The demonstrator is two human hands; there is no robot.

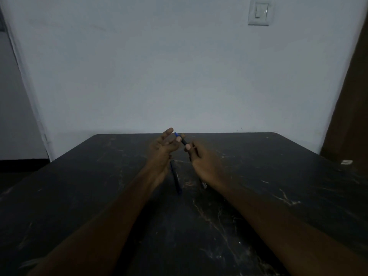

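Note:
My right hand (205, 164) grips a dark pen (184, 142) above the table, its blue tip pointing up and to the left. My left hand (162, 149) is raised beside it with the fingers spread; one fingertip touches the pen near the blue end. A second dark blue pen (176, 179) lies on the black marbled table (99, 196) between my wrists. Another pen (203, 184), with a pale end, shows just under my right wrist, mostly hidden.
The table's far edge meets a pale wall. A light switch (260, 13) is high on the wall at right. A brown door (354, 96) stands at the right edge, and a small white object (346, 162) lies near the table's right edge.

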